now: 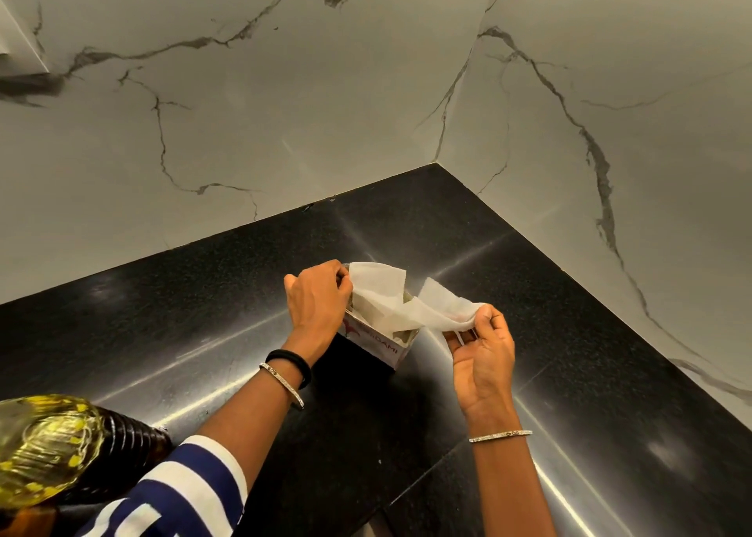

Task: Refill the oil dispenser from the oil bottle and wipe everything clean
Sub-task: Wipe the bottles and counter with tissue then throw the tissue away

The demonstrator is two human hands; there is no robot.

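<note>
1. Head view: a black polished counter [195,316] runs into a corner of grey marble-veined wall [285,109].
2. An open tissue box [391,348] stands on the counter, near the middle of the view.
3. A white tissue [407,308] rises out of the box. One flap stands up at the box's far left corner, and the rest stretches to the right, past the box's edge.
4. The left hand [317,302] lies over the left end of the box with its fingers curled in a closed grip at the far corner. It seems to hold the box's rim, the fingertips touching the tissue's upright flap, though the hand hides the exact contact.
5. The right hand [482,357] is just to the right of the box, palm turned towards the camera. Its grip pinches the tissue's right end between thumb and fingertips, so the sheet spans from the box to this hand, above the counter.
6. The oil bottle [44,447], clear with yellow oil, sits at the lower left edge of the view, well apart from both hands.
7. A dark ribbed vessel [132,435] is just beside the bottle, partly hidden by the blue-and-white striped sleeve [183,492] of the left arm.
8. The left wrist wears a black band [291,363] and a bangle [283,386]; the right wrist wears a thin bracelet [500,435].
</note>
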